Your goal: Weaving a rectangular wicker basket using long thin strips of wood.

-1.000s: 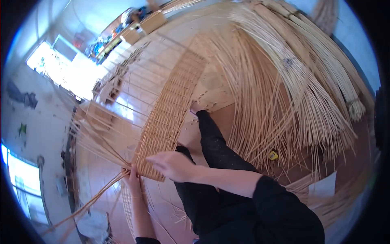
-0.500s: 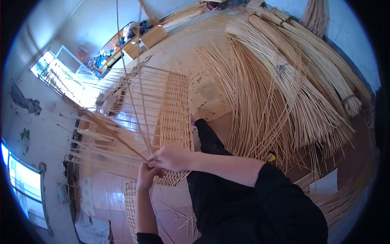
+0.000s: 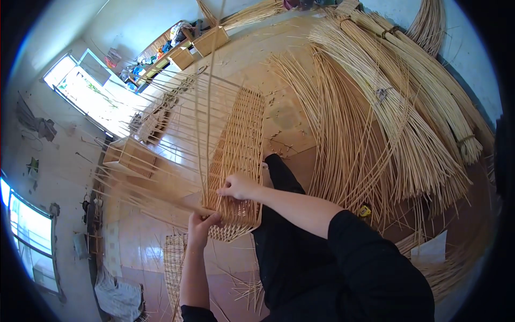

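Note:
A partly woven wicker basket [image 3: 245,137] leans across my lap, its long bare stakes fanning out to the left. My left hand [image 3: 200,228] is closed at the near left corner of the weave, thumb and fingers pinching a wicker rod [image 3: 170,200] that runs up and left, smeared by motion. Over the woven side rests my right hand [image 3: 240,187], fingers curled and thumb against the forefinger. What it grips there, if anything, is hidden. Two long thin rods rise from the weave near both hands.
Large bundles of wicker rods [image 3: 370,107] lie on the floor to the right, with a yellow tape measure [image 3: 365,211] beside them. A second woven piece [image 3: 175,263] lies at lower left. Wooden boxes [image 3: 129,155] stand beyond the stakes; loose rod ends [image 3: 249,287] litter the floor.
My right hand has parted from the left and moved right and up onto the woven side. The left hand stays near the corner; the held rod has swung lower.

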The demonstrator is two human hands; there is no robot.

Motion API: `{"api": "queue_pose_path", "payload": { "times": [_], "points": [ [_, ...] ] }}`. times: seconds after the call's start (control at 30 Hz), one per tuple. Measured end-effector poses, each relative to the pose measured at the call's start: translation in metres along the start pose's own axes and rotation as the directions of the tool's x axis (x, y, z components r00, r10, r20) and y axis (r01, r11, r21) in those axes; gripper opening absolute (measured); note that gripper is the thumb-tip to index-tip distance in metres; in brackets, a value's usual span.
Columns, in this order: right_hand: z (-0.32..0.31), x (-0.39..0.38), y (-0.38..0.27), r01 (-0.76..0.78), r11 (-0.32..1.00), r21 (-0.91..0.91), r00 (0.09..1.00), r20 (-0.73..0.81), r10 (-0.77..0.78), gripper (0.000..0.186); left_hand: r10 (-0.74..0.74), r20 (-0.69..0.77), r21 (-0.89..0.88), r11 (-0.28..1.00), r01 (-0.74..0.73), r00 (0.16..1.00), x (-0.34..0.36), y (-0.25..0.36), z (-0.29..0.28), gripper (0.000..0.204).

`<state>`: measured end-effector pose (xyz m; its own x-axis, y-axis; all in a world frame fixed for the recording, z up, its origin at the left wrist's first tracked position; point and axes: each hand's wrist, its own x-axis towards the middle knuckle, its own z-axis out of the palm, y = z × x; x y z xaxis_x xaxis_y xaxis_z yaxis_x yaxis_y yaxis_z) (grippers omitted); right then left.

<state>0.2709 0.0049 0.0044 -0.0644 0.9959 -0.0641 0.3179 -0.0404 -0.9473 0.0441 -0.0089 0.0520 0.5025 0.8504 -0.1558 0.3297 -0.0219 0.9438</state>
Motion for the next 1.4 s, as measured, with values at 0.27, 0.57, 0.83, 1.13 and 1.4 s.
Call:
{"api": "queue_pose_path", "payload": {
  "times": [0.27, 0.57, 0.83, 1.13, 1.4],
  "points": [
    [0.050, 0.014, 0.018, 0.016, 0.959, 0.283, 0.998, -0.065, 0.003, 0.034, -0.248, -0.365, -0.279, 0.949, 0.148, 0.897, -0.017, -0.046, -0.004, 0.017],
    [0.063, 0.081, -0.053, 0.717, 0.650, -0.251, 0.675, 0.480, -0.560, 0.040, -0.183, -0.557, -0.459, 0.881, -0.117, 0.810, -0.020, -0.059, 0.039, 0.017],
    [0.085, 0.093, -0.052, 0.419, 0.894, -0.155, 0.872, -0.204, -0.444, 0.050, -0.282, -0.547, -0.527, 0.848, -0.062, 0.789, -0.036, -0.073, 0.021, 0.017],
    [0.081, 0.102, 0.005, 0.020, 0.785, 0.619, 1.000, -0.027, -0.005, 0.036, -0.276, -0.467, -0.561, 0.827, -0.040, 0.840, -0.049, -0.106, -0.014, 0.024],
    [0.076, 0.097, 0.009, 0.074, 0.684, 0.726, 0.995, -0.102, 0.000, 0.026, -0.219, -0.497, -0.446, 0.895, -0.030, 0.840, -0.038, -0.110, -0.038, 0.035]
  ]
}}
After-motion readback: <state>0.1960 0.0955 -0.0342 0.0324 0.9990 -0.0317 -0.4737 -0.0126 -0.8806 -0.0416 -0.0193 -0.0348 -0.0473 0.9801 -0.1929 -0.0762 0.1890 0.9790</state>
